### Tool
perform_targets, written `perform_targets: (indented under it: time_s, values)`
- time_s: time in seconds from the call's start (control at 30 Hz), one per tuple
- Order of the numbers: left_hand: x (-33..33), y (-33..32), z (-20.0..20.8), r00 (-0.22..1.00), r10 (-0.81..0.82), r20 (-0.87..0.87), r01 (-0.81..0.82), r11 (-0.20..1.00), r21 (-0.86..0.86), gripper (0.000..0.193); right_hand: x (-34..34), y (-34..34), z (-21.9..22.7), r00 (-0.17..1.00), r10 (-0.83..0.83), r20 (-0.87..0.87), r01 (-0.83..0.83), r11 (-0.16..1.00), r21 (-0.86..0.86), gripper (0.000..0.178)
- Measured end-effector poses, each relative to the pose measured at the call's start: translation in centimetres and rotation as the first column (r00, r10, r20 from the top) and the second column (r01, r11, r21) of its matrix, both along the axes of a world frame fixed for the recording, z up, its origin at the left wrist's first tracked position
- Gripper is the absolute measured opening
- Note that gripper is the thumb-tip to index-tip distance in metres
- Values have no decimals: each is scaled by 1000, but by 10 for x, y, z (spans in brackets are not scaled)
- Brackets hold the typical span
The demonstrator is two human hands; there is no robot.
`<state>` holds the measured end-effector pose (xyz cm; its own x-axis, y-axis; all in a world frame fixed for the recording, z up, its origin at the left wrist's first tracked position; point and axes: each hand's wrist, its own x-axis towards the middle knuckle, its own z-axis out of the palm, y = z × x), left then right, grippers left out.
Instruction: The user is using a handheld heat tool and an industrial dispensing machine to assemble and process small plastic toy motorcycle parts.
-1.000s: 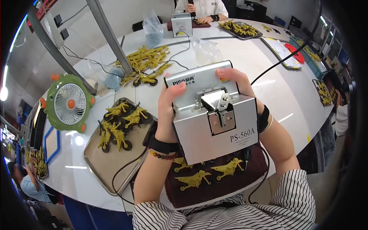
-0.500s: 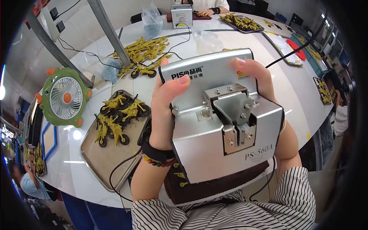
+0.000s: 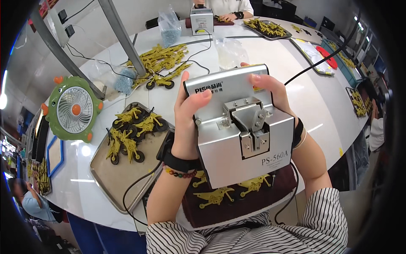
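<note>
A boxy silver screw feeder [image 3: 228, 169] is lifted above the table between both hands. My left hand [image 3: 190, 112] clasps its left side, thumb on the front of the raised back part; my right hand [image 3: 270, 91] grips the upper right edge the same way. The rest of the fingers are mostly hidden behind it. Under the feeder lies a dark maroon cloth mat [image 3: 270, 197] bearing several yellow plastic toy motorcycle parts [image 3: 213, 197], some covered by the machine. On the left, a metal tray [image 3: 112, 182] holds several yellow toy motorcycles [image 3: 124, 142] with black wheels.
A green fan [image 3: 76, 110] stands at the left beside a grey metal post [image 3: 122, 38]. Yellow parts [image 3: 163, 59] are heaped behind, near bags of screws [image 3: 169, 34]. Cables cross the table. Opposite, a co-worker's hand [image 3: 228, 17] rests by another silver machine [image 3: 201, 21].
The feeder has moved away from me and slightly left, looking smaller now, with both hands still on it. More of the mat and its yellow parts has come into sight.
</note>
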<state>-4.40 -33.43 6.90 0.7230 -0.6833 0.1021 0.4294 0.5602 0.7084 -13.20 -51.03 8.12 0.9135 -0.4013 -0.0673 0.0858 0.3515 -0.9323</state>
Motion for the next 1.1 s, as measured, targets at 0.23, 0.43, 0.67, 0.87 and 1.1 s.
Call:
perform_targets:
  time_s: [0.23, 0.43, 0.67, 0.87, 1.1]
  values:
    - [48, -11, -47, 944, 127, 304, -137, 991, 11, 94, 15, 2, 3, 991, 94, 91, -59, 943, -329, 89]
    - [58, -23, -59, 891, 50, 450, -57, 998, 2, 109, 38, -49, -35, 939, 325, 115, -214, 811, -545, 103]
    - [80, -29, -73, 822, -54, 568, -1, 995, 98, 119, 44, -65, -44, 911, 406, 68, -290, 750, -595, 115]
    - [87, -26, -76, 738, -136, 661, 29, 985, 170, 122, 39, -64, -52, 910, 408, 72, -261, 701, -664, 115]
    - [81, -19, -80, 612, -181, 770, -58, 960, 272, 125, 29, -67, -56, 889, 454, 57, -241, 571, -784, 118]
